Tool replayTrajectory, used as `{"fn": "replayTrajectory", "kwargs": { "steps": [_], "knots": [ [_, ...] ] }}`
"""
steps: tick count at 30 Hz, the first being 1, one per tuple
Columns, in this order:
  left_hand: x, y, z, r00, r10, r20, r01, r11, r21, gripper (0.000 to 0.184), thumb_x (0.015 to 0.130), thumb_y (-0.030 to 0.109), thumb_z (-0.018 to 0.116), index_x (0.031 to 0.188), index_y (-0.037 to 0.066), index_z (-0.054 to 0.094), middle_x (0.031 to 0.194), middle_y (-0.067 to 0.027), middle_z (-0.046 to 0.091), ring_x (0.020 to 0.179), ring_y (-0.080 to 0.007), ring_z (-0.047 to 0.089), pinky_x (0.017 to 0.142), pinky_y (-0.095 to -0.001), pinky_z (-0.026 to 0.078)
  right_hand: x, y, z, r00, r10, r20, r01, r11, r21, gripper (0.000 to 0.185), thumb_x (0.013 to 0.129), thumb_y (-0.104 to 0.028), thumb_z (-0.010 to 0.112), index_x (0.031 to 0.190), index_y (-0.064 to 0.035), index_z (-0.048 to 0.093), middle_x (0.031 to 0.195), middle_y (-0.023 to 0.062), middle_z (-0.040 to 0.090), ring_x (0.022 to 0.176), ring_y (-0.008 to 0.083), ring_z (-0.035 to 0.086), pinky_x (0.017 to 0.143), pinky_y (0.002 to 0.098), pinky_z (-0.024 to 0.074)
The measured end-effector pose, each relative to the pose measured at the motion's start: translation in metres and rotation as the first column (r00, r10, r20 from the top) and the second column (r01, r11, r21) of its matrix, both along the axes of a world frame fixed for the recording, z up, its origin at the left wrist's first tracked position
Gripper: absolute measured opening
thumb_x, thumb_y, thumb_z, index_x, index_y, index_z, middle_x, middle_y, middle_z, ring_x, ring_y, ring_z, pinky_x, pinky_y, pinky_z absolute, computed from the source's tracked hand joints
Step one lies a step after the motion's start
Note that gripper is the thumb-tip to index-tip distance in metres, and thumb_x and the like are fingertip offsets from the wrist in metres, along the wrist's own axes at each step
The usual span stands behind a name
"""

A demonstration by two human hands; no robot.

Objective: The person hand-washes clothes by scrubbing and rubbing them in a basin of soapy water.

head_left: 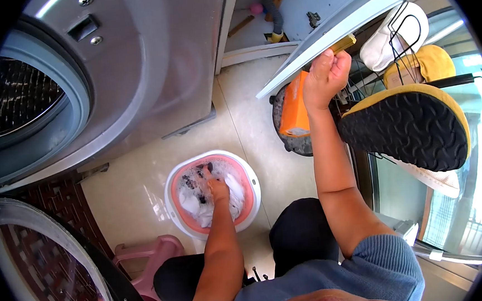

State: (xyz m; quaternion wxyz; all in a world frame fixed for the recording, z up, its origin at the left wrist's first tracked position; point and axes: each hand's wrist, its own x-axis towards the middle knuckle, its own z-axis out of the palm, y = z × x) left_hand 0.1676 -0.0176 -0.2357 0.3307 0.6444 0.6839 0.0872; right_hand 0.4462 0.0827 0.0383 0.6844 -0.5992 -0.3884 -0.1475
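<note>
My left hand (pixel 217 189) is down in a pink and white wash basin (pixel 255 180) on the floor. White wet cloth (pixel 236 193) with some dark patches lies there in sudsy water. My fingers touch the cloth, but foam and fabric partly hide them, so their grip is unclear. Up at the right, my right hand (pixel 328 77) is closed around the gold handle (pixel 344 45) of a white cabinet door (pixel 301 54), which stands ajar.
A front-loading washing machine (pixel 151 61) is at left, its round glass door (pixel 48 264) swung wide. A pink stool (pixel 153 257) is beside the basin. An orange box (pixel 295 110) sits below the cabinet door. Slippers (pixel 410 130) hang on a wire rack at right.
</note>
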Motion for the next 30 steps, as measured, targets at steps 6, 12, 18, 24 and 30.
{"fn": "replayTrajectory", "kwargs": {
  "steps": [6,12,18,24,30],
  "knots": [
    [0.001,0.000,0.010,0.998,0.044,0.048,-0.041,0.997,-0.073,0.074,0.074,0.014,0.065,0.141,0.017,0.033,0.146,-0.0260,0.021,0.137,-0.0407,0.014,0.113,-0.0473,0.008,0.002,0.002,-0.001,0.999,-0.031,0.025,0.033,0.998,-0.048,0.019,0.092,-0.018,0.054,0.091,-0.0001,0.050,0.075,0.0040,0.052,0.066,0.0111,0.048,0.062,0.0266,0.0421],
    [-0.003,-0.002,-0.010,0.997,-0.045,-0.055,0.050,0.994,0.102,0.074,0.074,0.014,0.064,0.140,0.015,0.032,0.141,-0.0280,0.028,0.135,-0.0404,0.018,0.113,-0.0474,0.009,-0.006,0.024,0.005,0.999,0.025,0.045,-0.023,0.999,-0.036,0.017,0.092,-0.016,0.055,0.091,0.0006,0.050,0.072,0.0031,0.052,0.062,0.0092,0.047,0.058,0.0248,0.0413],
    [-0.009,-0.007,-0.038,0.996,-0.088,0.009,0.085,0.980,0.178,0.057,0.078,0.013,0.058,0.132,0.018,0.044,0.141,-0.0212,0.032,0.130,-0.0394,0.030,0.112,-0.0471,0.017,-0.014,0.048,0.021,0.985,0.066,0.158,-0.036,0.982,-0.187,0.012,0.090,-0.012,0.058,0.091,-0.0016,0.052,0.075,-0.0005,0.050,0.063,0.0064,0.042,0.057,0.0220,0.0381],
    [-0.026,0.035,0.023,0.860,0.061,0.506,-0.171,0.970,0.175,0.026,0.068,0.008,0.063,0.094,0.005,0.063,0.085,-0.0151,0.066,0.082,-0.0315,0.063,0.075,-0.0365,0.049,-0.053,0.037,-0.018,0.882,0.429,-0.195,-0.445,0.894,-0.048,0.011,0.091,-0.009,0.051,0.101,-0.0029,0.049,0.073,0.0002,0.047,0.063,0.0076,0.042,0.054,0.0231,0.0354],
    [-0.070,0.032,0.101,0.571,0.335,0.749,-0.153,0.940,-0.304,0.022,0.073,0.003,0.053,0.091,0.000,0.065,0.090,-0.0109,0.066,0.084,-0.0203,0.061,0.078,-0.0287,0.047,-0.178,-0.049,-0.154,0.395,0.802,-0.447,-0.703,-0.049,-0.709,0.017,0.072,-0.003,0.055,0.088,-0.0042,0.060,0.078,0.0155,0.061,0.072,0.0357,0.058,0.065,0.0429,0.0459]
  ]
}}
